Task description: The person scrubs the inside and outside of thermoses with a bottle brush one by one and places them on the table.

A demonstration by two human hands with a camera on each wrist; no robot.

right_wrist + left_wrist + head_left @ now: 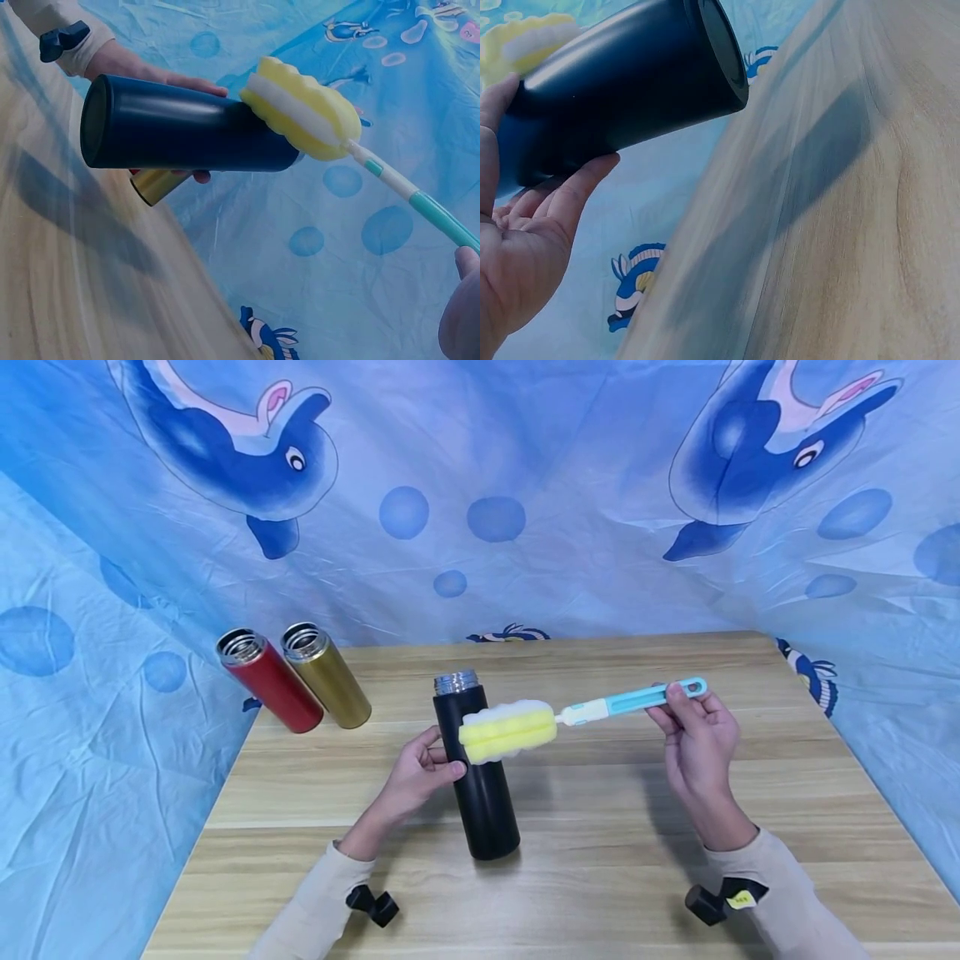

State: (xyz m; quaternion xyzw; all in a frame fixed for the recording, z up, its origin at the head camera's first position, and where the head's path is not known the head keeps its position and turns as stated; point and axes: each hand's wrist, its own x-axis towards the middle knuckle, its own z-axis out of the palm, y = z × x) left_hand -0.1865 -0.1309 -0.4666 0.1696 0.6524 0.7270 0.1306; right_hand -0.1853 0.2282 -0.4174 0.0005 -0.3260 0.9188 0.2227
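A lidless black thermos bottle [487, 814] leans slightly, its bare metal neck at the upper end. My left hand [422, 770] grips it round the middle from the left, thumb across the front. In the left wrist view the bottle's base hangs above the table, with its shadow apart from it. My right hand [701, 743] pinches the turquoise handle of a sponge bottle brush [633, 701] near its looped end. The yellow and white sponge head [508, 733] points left and overlaps the bottle's upper body in the head view, outside the mouth.
A red thermos bottle [279, 689] and a gold one [333, 687] stand side by side, without lids, at the far left of the wooden table [600, 877]. Behind the table hangs a blue cloth [570, 585] with dolphin prints.
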